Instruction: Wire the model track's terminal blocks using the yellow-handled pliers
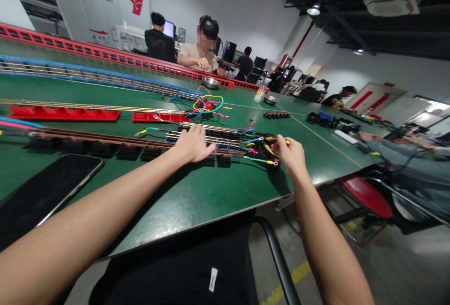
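Note:
My left hand lies palm down with its fingers extended across the long rail assembly with brown and brass-coloured bars and black feet. At the right end of that assembly, the fingers of my right hand are closed round a yellow piece that looks like a tool handle. Wires with metal ring ends, one of them green and yellow, stick out between my hands. Black parts sit beneath and beside the yellow piece, and their shape is hard to make out.
A black phone lies at the near left. Behind are red holders, coiled wires, a blue rail and a red rail. Metal bowls stand farther back. A person sits across the green table.

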A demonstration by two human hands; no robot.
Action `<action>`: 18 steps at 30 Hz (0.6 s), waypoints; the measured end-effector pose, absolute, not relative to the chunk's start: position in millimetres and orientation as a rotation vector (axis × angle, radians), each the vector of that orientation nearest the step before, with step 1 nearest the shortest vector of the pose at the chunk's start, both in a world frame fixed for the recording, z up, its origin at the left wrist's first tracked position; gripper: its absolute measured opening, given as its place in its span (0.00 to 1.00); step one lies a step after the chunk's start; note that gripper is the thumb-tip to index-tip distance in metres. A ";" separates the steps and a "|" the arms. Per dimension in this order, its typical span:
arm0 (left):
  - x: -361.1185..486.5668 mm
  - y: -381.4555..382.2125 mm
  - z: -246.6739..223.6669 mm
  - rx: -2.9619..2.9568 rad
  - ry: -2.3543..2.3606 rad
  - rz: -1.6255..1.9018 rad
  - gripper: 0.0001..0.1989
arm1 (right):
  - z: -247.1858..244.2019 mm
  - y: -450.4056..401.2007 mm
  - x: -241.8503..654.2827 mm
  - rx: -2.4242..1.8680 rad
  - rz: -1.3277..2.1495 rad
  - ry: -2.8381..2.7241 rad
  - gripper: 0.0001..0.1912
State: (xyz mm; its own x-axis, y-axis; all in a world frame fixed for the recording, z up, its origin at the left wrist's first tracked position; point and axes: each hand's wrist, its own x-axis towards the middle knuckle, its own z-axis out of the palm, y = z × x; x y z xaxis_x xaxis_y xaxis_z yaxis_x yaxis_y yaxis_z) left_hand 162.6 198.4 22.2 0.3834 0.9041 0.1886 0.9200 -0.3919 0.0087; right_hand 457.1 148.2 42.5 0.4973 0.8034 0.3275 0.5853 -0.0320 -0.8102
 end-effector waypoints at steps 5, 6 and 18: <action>163.2 199.2 20.6 -2.528 -1.653 -0.260 0.38 | 52.2 122.8 460.6 -1.803 -0.153 -1.320 0.22; 163.4 199.2 20.8 -2.529 -1.650 -0.258 0.38 | 53.0 116.7 459.6 -1.791 -0.207 -1.297 0.23; 161.3 197.5 21.4 -2.552 -1.617 -0.305 0.35 | 4.3 106.2 423.5 -1.357 0.175 -0.865 0.23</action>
State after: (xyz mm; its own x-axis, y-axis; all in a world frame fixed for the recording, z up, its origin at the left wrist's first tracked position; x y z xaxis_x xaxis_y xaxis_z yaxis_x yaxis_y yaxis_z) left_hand 161.3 197.5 21.4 0.4142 0.8821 0.2244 0.9032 -0.4289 0.0189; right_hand 423.5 106.2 4.3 0.6885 0.5776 0.4386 0.3613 0.2512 -0.8980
